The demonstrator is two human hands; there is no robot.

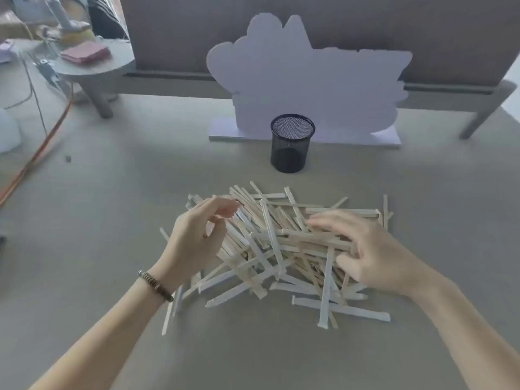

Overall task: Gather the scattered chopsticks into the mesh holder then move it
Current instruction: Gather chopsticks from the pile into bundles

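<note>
Here the chopsticks (281,249), pale and mostly paper-sleeved, lie criss-crossed in one loose heap on the bench (112,206), with the black mesh holder (292,143) upright and empty just behind. We judge gathering is only starting: left hand (197,240) and right hand (374,254) flank the heap, fingers relaxed, gripping nothing. Next we need to bunch sticks parallel.

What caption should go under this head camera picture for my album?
Two open hands, left hand and right hand, reach into a pile of chopsticks before an empty-looking mesh holder.
</note>
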